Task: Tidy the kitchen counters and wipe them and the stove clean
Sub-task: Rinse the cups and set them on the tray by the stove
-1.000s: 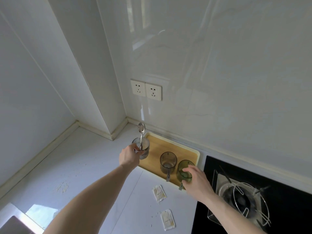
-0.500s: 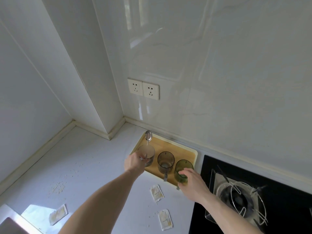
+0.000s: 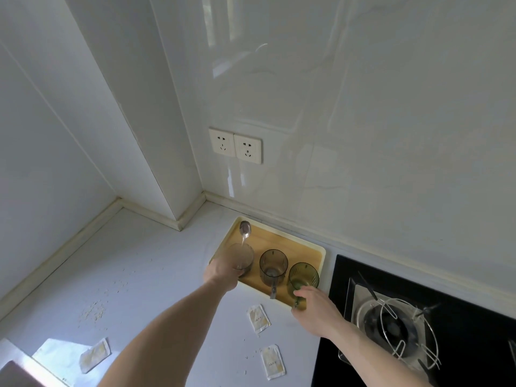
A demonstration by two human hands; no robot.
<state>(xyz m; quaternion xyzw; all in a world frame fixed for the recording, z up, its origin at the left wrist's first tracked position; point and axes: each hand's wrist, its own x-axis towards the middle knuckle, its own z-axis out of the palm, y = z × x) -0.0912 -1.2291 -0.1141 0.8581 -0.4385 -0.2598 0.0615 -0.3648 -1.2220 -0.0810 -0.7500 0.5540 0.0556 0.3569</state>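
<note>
three glass mugs, one spoon, one tray, three sachets, two wall sockets, two hands

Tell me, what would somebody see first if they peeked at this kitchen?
Probably the three see-through cups on the wooden tray in the counter corner: the left hand holds the grey cup with a spoon in it, and the right hand touches the green cup. Next, three little packets, like this one, and crumbs lie on the white counter.

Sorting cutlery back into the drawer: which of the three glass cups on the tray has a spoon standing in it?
The leftmost clear glass cup, held by the left hand, has the metal spoon. The grey middle cup and green right cup have none.
</note>
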